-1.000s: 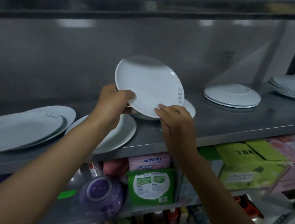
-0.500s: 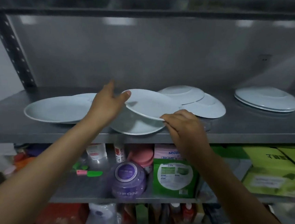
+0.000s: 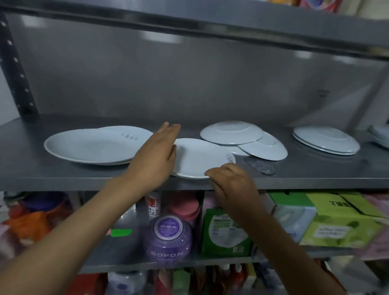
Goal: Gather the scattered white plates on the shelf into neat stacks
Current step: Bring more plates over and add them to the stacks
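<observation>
The step in hand looked like settling one white plate (image 3: 201,157) onto the front edge of the steel shelf (image 3: 308,175), seemingly atop another plate, though the blur hid what lay beneath. The left hand (image 3: 156,157) lay flat with fingers extended against its left rim, while the right hand (image 3: 233,181) curled loosely, fingertips touching the near rim. Next, the two overturned plates (image 3: 232,132) just behind would want gathering onto a stack.
</observation>
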Available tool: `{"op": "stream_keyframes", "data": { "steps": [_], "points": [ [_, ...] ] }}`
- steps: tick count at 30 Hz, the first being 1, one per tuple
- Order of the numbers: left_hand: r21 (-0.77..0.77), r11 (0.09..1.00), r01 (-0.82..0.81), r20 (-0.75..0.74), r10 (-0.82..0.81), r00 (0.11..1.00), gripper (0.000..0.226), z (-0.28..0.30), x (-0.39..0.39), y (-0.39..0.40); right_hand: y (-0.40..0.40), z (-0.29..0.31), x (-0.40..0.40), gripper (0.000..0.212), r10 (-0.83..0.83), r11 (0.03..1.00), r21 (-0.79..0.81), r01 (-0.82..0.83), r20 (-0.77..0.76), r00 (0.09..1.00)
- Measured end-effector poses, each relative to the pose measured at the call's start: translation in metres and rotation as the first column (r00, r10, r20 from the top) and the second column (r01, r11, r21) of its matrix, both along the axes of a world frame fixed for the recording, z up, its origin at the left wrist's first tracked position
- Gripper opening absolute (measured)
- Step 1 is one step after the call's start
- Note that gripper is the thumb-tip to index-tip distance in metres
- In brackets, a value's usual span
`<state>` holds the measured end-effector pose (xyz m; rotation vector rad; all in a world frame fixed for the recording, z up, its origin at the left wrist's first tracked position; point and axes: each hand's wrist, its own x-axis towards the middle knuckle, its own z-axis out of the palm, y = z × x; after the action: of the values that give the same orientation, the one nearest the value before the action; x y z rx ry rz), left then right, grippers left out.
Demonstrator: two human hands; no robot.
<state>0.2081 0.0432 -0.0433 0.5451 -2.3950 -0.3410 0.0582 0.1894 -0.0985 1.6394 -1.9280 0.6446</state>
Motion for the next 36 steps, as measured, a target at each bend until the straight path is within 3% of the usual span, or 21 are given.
{"op": "stream_keyframes", "data": {
  "steps": [7,17,31,36],
  "points": [
    [-0.026,0.996,0.082,0.027,-0.082,0.996,0.052,-0.007,0.003,0.005,0.011,0.005,0.014,0.051,-0.161,0.987,0.027,0.16,0.073,0.984],
    [-0.093,0.983,0.157,0.051,-0.153,0.987,0.051,0.009,-0.037,0.03,0.029,0.023,-0.008,0.056,-0.258,0.962,-0.071,0.262,0.064,0.964],
    [-0.082,0.989,0.127,0.247,-0.103,0.964,0.06,0.035,-0.153,0.048,0.015,0.021,-0.116,0.055,-0.163,0.95,-0.237,0.203,0.176,0.971],
    [-0.105,0.992,0.067,0.399,-0.02,0.917,0.048,0.031,-0.199,0.043,0.003,0.014,-0.148,0.056,-0.109,0.946,-0.272,0.177,0.248,0.963]
  ]
}}
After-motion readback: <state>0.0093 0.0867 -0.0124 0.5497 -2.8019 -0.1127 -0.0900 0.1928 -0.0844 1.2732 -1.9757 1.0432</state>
